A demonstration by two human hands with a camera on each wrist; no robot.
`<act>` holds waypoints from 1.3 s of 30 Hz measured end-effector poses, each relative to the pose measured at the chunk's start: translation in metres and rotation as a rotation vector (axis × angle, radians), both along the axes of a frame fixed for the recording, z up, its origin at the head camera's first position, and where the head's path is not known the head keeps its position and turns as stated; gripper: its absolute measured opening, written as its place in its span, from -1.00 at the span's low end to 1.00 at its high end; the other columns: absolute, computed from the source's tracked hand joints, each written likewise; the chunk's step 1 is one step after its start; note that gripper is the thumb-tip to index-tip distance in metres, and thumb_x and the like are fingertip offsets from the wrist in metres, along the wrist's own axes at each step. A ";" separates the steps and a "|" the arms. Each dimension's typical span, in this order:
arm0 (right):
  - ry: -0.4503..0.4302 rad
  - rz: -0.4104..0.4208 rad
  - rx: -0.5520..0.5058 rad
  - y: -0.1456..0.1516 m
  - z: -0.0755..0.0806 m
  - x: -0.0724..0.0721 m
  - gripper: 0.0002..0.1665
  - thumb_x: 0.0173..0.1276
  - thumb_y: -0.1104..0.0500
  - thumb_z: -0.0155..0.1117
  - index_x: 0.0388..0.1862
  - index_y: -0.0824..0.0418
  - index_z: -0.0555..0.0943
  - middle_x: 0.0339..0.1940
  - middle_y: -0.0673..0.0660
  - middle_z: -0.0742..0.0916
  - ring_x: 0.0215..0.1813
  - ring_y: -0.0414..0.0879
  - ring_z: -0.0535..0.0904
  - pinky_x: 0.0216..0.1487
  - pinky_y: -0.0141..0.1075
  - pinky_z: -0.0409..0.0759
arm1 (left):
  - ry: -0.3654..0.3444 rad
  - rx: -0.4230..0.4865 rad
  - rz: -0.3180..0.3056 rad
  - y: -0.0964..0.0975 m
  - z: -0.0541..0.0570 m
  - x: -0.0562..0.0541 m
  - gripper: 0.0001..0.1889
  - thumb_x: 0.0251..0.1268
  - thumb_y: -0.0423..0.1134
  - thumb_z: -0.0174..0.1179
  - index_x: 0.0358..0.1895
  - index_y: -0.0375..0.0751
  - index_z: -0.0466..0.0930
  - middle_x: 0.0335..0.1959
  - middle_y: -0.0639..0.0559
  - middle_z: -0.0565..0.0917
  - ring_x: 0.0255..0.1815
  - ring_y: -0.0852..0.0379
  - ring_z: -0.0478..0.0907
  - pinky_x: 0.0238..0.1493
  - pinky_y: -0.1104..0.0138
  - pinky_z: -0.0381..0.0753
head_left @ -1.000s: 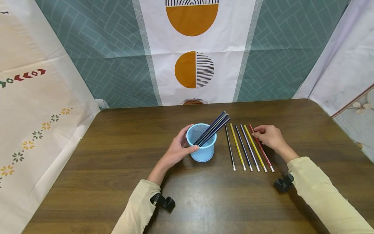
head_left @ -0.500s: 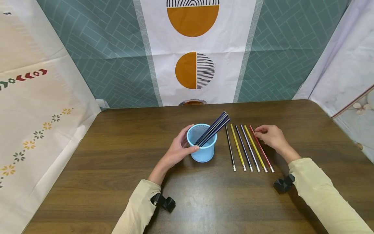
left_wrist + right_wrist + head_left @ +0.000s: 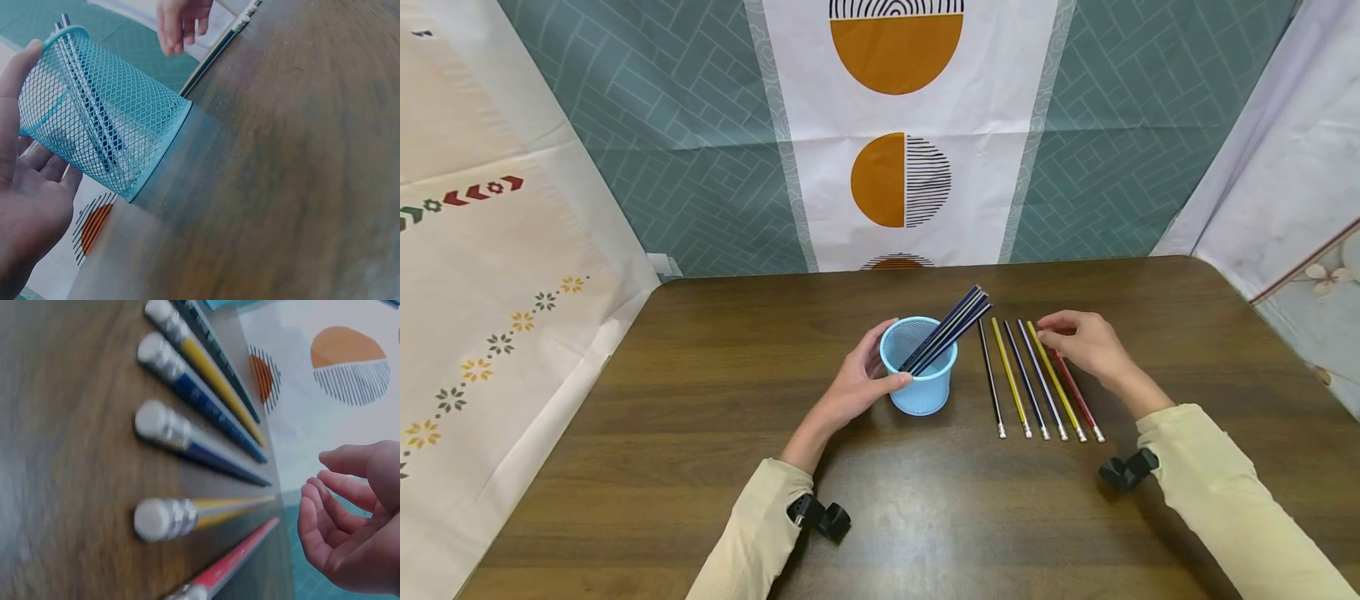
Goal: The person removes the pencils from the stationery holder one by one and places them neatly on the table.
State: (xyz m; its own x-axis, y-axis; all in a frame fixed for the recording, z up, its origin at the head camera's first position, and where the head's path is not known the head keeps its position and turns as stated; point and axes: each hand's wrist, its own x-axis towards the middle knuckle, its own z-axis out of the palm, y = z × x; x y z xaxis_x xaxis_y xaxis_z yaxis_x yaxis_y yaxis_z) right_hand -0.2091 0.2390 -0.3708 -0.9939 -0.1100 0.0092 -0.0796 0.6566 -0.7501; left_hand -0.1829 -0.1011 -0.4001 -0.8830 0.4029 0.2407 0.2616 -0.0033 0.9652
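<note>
My left hand [image 3: 853, 383] grips a light blue mesh pencil cup [image 3: 919, 396] standing on the table, thumb at the rim and fingers round its far side. Several dark blue pencils [image 3: 951, 331] lean in the cup to the right. To the cup's right lies a row of pencils, erasers toward me: black [image 3: 991, 379], yellow [image 3: 1011, 377], two dark blue or purple, another yellow [image 3: 1056, 382] and red [image 3: 1078, 398]. Above the far ends of that yellow and the red one hovers my right hand [image 3: 1086, 346], fingers loosely bent, thumb and forefinger apart with nothing between them in the right wrist view.
The brown wooden table [image 3: 700, 433] reaches back to a patterned cloth [image 3: 700, 167] hanging behind it. Light cloths hang at the left and right sides. Each wrist carries a small black camera.
My right hand has moved slightly left and away from me, from the red pencil toward the far end of the yellow one. The left hand and the cup stay in place.
</note>
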 end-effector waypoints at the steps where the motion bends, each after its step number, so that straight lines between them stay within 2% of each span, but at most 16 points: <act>1: 0.003 0.007 -0.005 -0.002 0.001 0.001 -0.61 0.41 0.18 0.23 0.06 0.46 0.57 -0.05 0.37 0.66 -0.19 0.08 0.60 -0.32 -0.38 0.57 | 0.001 0.001 -0.001 0.000 0.000 0.000 -0.20 0.18 -0.37 0.33 0.46 -0.26 0.11 0.32 -0.21 0.37 0.34 -0.05 0.30 0.37 0.09 0.21; 4: 0.019 0.030 -0.012 -0.009 0.005 0.003 -0.61 0.41 0.18 0.23 0.06 0.45 0.57 -0.03 0.37 0.66 -0.14 0.11 0.59 -0.27 -0.38 0.57 | 0.003 0.007 -0.004 0.001 0.000 -0.001 -0.21 0.18 -0.38 0.32 0.46 -0.26 0.11 0.32 -0.22 0.38 0.33 -0.06 0.31 0.36 0.09 0.22; 11: 0.035 0.081 -0.015 -0.025 0.017 0.012 -0.62 0.40 0.18 0.24 0.08 0.42 0.58 0.02 0.34 0.66 0.02 0.15 0.54 -0.05 -0.15 0.51 | 0.003 0.011 -0.004 0.001 0.000 -0.002 -0.21 0.18 -0.38 0.33 0.46 -0.25 0.13 0.31 -0.23 0.38 0.33 -0.07 0.32 0.35 0.09 0.24; 21: 0.109 0.171 -0.105 -0.045 0.028 0.020 -0.65 0.39 0.19 0.25 0.05 0.39 0.61 -0.01 0.28 0.68 -0.05 0.07 0.53 -0.09 -0.32 0.51 | 0.006 0.003 0.002 0.001 0.002 -0.001 -0.22 0.18 -0.45 0.30 0.46 -0.25 0.13 0.32 -0.23 0.37 0.33 -0.07 0.31 0.35 0.09 0.25; 24: 0.088 0.180 -0.162 -0.051 0.028 0.021 -0.66 0.39 0.19 0.25 0.04 0.39 0.61 -0.03 0.26 0.69 -0.07 0.05 0.54 -0.12 -0.36 0.53 | 0.002 -0.007 0.008 0.001 0.002 -0.001 -0.23 0.19 -0.48 0.29 0.46 -0.25 0.13 0.32 -0.23 0.37 0.34 -0.09 0.30 0.35 0.08 0.24; 27: 0.050 0.193 -0.226 -0.056 0.025 0.020 -0.68 0.38 0.21 0.26 0.02 0.40 0.61 -0.06 0.26 0.69 -0.11 0.05 0.58 -0.12 -0.31 0.59 | -0.010 -0.015 0.012 0.001 0.001 0.000 -0.23 0.19 -0.50 0.28 0.45 -0.25 0.13 0.32 -0.23 0.37 0.34 -0.09 0.30 0.36 0.08 0.23; 30: 0.027 0.213 -0.285 -0.060 0.024 0.020 -0.69 0.37 0.24 0.27 0.00 0.42 0.61 -0.06 0.29 0.69 -0.12 0.11 0.60 -0.09 -0.23 0.62 | -0.017 -0.016 0.012 0.000 0.000 0.002 -0.23 0.19 -0.49 0.28 0.45 -0.24 0.13 0.33 -0.22 0.37 0.34 -0.07 0.30 0.36 0.10 0.23; 34: 0.026 0.221 -0.336 -0.065 0.024 0.019 -0.71 0.34 0.26 0.29 -0.03 0.43 0.62 -0.10 0.27 0.69 -0.14 0.16 0.59 -0.11 -0.24 0.62 | -0.005 -0.003 0.006 0.001 -0.001 0.001 -0.23 0.19 -0.46 0.30 0.45 -0.24 0.13 0.33 -0.21 0.37 0.35 -0.07 0.30 0.36 0.10 0.22; 39: 0.039 0.216 -0.372 -0.070 0.027 0.019 -0.73 0.31 0.29 0.32 -0.08 0.46 0.62 -0.19 0.18 0.71 -0.23 -0.01 0.60 -0.16 -0.29 0.62 | 0.006 0.005 -0.001 0.000 -0.002 -0.001 -0.22 0.18 -0.41 0.33 0.45 -0.25 0.14 0.32 -0.22 0.37 0.34 -0.07 0.30 0.36 0.08 0.22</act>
